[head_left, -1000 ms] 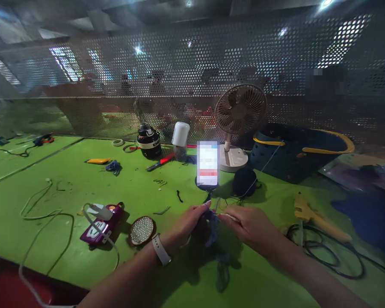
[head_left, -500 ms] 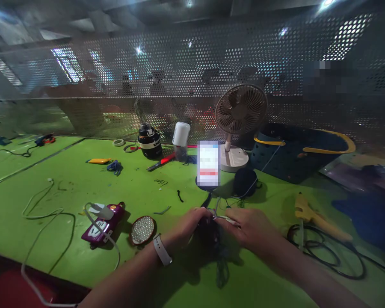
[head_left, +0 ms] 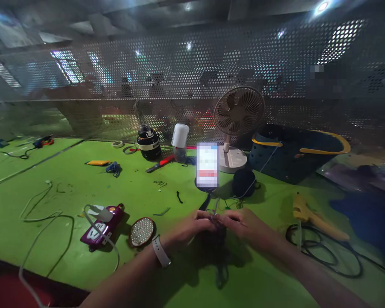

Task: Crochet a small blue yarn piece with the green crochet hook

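Note:
Both my hands meet low over the green table, just in front of a lit phone propped upright. My left hand, with a white watch band on its wrist, has its fingers closed on a dark blue crocheted piece. My right hand pinches a thin pale hook against the same piece; the hook is mostly hidden. A thin strand of yarn runs from the hands up to a dark blue yarn ball beside the phone.
A small beige fan and a navy basket with yellow handles stand at the back right. A yellow glue gun with coiled black cable lies right. A purple power bank, round mirror and white cables lie left.
My hands have drawn closer together and dropped slightly toward the table, and the blue piece is now bunched under the fingers. The pale hook shows less than before.

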`<state>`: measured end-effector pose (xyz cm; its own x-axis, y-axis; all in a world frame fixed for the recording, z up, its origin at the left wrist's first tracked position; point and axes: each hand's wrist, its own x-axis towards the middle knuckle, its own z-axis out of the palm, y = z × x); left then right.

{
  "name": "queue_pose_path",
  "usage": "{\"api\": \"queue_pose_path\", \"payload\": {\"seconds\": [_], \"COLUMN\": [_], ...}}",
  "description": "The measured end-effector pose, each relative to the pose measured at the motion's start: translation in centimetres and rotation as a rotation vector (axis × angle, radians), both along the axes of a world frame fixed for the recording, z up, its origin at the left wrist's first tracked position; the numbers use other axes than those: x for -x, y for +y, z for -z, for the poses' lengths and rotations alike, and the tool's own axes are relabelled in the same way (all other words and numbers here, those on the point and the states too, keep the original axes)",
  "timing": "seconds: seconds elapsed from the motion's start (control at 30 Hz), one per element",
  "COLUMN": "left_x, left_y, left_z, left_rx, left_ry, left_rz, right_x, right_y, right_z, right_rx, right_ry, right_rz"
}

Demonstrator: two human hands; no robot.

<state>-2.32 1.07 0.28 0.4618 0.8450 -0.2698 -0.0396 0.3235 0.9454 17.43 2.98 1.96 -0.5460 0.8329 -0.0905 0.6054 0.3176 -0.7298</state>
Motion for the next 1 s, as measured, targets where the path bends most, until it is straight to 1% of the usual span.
{"api": "queue_pose_path", "payload": {"seconds": [0.1,0.17,0.27,0.43,0.53,0.63,0.77,0.83,0.93,1.0], "left_x": [-0.3,-0.4,-0.3,-0.2,-0.3,-0.4,-0.5,-0.5,-0.7,-0.8], "left_y": [0.0,0.0,0.0,0.0,-0.1,-0.3,-0.4,-0.4,-0.1,0.1], "left_z": [-0.2,-0.1,0.5,1.3,1.2,0.9,0.8,0.9,1.0,1.0], "left_rx": [0.017,0.019,0.018,0.007,-0.019,-0.009,0.032,0.047,0.049,0.036], "left_ry": [-0.056,-0.094,-0.111,-0.096,-0.088,-0.091,-0.108,-0.115,-0.153,-0.184], "left_rz": [0.056,0.08,0.104,0.178,0.209,0.229,0.223,0.199,0.093,0.023], "right_x": [0.0,0.0,0.1,0.4,0.5,0.5,0.5,0.4,0.1,0.0], "right_y": [0.0,-0.1,-0.1,-0.1,0.0,0.1,0.1,0.2,0.2,0.2], "right_z": [0.0,-0.1,-0.2,-0.3,0.0,0.4,0.4,0.3,0.5,0.9], "right_rx": [0.066,0.093,0.129,0.171,0.182,0.195,0.191,0.174,0.185,0.229], "right_ry": [0.022,0.027,0.041,0.082,0.101,0.133,0.178,0.232,0.346,0.367], "right_rz": [-0.012,-0.012,-0.006,-0.064,-0.076,-0.07,-0.042,0.004,0.083,0.105]}}
